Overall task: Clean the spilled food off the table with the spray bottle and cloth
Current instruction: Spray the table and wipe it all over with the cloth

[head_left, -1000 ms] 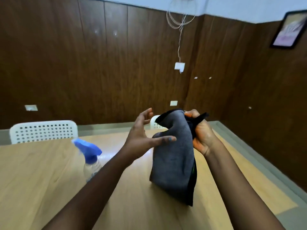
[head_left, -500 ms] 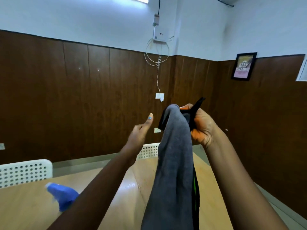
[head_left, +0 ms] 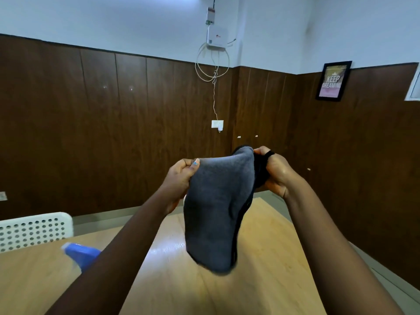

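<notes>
A grey cloth with a black edge hangs in the air above the wooden table. My left hand pinches its upper left corner between thumb and fingers. My right hand grips the upper right corner, with the black edge bunched in the fist. The spray bottle stands on the table at the lower left; only its blue trigger head shows, and my left forearm hides the rest. No spilled food is in view.
A white perforated chair back stands behind the table at the left. Dark wood panelling covers the walls, with a framed poster at the right. The table's right edge runs along a grey floor strip.
My left hand, open and apart from the cloth before, has closed on the cloth's upper left corner. The cloth is now spread between both hands. The view has tilted upward.
</notes>
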